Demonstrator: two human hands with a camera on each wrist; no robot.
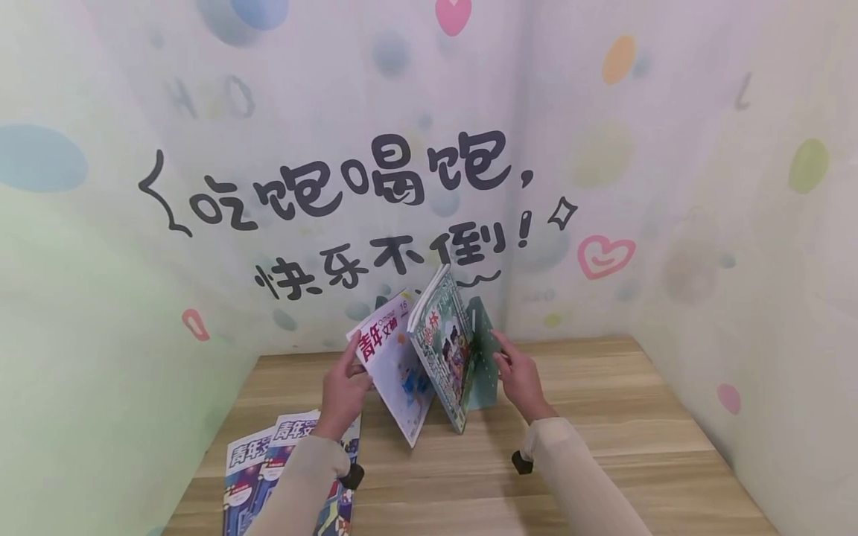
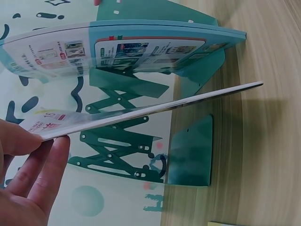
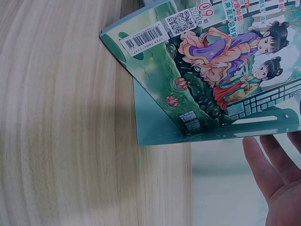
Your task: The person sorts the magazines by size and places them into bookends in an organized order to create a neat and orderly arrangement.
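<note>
My left hand [image 1: 343,394] pinches the upper left edge of a thin white magazine [image 1: 395,380] with red title characters, between thumb and fingers. The magazine stands tilted on the table. To its right, a green-covered magazine [image 1: 450,346] with illustrated figures leans upright within a green expandable metal bookend [image 1: 485,372]. Scissor-like lattice bars [image 2: 117,146] link the bookend's end plates in the left wrist view. My right hand [image 1: 524,378] is at the outer side of the right end plate [image 3: 157,127], fingers fairly straight and against its edge; its thumb is mostly hidden.
Several blue-and-white magazines [image 1: 284,432] lie overlapping on the wooden table [image 1: 570,461] at front left, partly behind the left sleeve. A white wall [image 1: 429,97] with dark lettering and coloured dots rises right behind the table, and side walls flank it.
</note>
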